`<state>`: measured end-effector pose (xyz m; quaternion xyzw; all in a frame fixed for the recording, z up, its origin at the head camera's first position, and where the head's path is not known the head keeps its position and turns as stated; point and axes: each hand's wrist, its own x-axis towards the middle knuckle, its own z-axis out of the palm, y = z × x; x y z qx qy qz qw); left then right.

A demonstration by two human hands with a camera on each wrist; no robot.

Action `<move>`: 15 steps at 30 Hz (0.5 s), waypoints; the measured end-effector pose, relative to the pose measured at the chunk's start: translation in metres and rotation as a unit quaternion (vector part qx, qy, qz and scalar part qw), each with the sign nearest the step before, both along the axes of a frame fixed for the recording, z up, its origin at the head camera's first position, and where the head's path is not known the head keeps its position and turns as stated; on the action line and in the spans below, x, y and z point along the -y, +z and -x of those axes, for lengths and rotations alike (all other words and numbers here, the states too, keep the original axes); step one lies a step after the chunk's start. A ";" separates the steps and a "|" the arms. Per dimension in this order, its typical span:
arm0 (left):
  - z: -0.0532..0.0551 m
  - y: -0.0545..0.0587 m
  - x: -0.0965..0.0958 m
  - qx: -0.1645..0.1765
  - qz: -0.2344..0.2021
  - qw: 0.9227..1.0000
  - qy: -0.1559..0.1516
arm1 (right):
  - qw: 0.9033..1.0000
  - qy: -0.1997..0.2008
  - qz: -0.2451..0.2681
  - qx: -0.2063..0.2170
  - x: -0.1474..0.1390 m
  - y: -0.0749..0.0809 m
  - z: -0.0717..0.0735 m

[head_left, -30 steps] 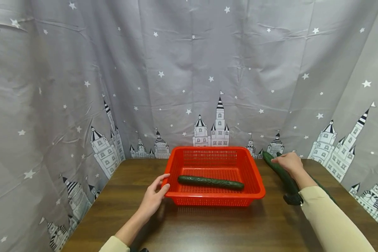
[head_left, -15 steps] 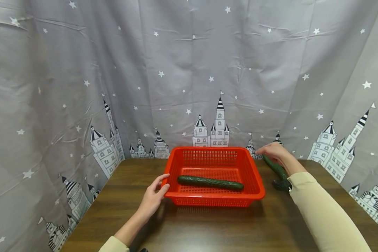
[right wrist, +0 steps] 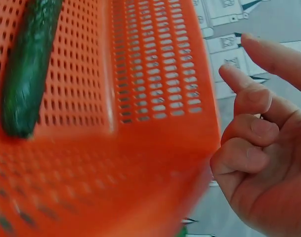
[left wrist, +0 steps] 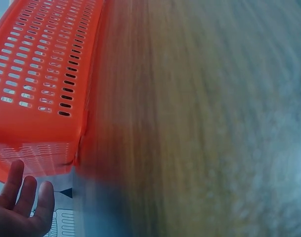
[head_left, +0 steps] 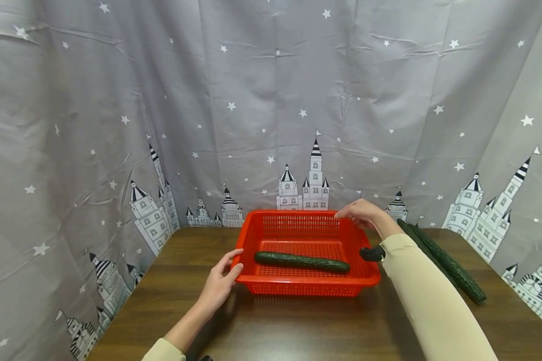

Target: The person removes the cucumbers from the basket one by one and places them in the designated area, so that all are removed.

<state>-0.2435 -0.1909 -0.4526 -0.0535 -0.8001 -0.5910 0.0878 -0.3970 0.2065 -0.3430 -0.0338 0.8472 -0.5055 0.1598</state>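
A red perforated plastic basket (head_left: 304, 288) stands on the table, with one long green cucumber (head_left: 302, 262) lying across its floor. At its left side my left hand (head_left: 219, 281) touches the rim with thumb and forefinger spread. In the left wrist view, the other fingers (left wrist: 25, 195) extend loosely by the basket's outside. My right hand (head_left: 366, 213) is at the far right corner. Its forefinger is extended and the other fingers are loosely bent, with nothing seen in them in the right wrist view. Whether it touches the rim, I cannot tell.
Two more cucumbers, a nearer one (head_left: 426, 248) and a farther one (head_left: 460, 276), lie side by side on the table's right. A green tip (right wrist: 183, 231) shows beyond the basket in the right wrist view. A grey curtain (head_left: 253, 100) hangs behind the wooden table (head_left: 298, 333).
My right hand has moved left from over the cucumbers to the basket's far right corner, uncovering the two at the right. The left hand and the basket have stayed put.
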 end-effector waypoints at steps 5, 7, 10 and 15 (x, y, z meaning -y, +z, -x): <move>0.001 -0.002 -0.001 0.000 0.002 1.000 -0.001 | 1.000 0.010 -0.011 0.000 0.016 -0.009 0.004; 0.001 -0.002 -0.001 0.000 0.001 1.000 0.003 | 1.000 0.013 -0.014 0.001 0.023 -0.013 0.005; -0.001 -0.001 -0.001 0.003 0.000 1.000 0.006 | 1.000 0.024 -0.018 0.007 0.034 -0.019 0.008; -0.002 0.001 0.000 0.004 -0.003 1.000 0.001 | 0.997 0.069 -0.025 0.006 0.048 -0.029 0.010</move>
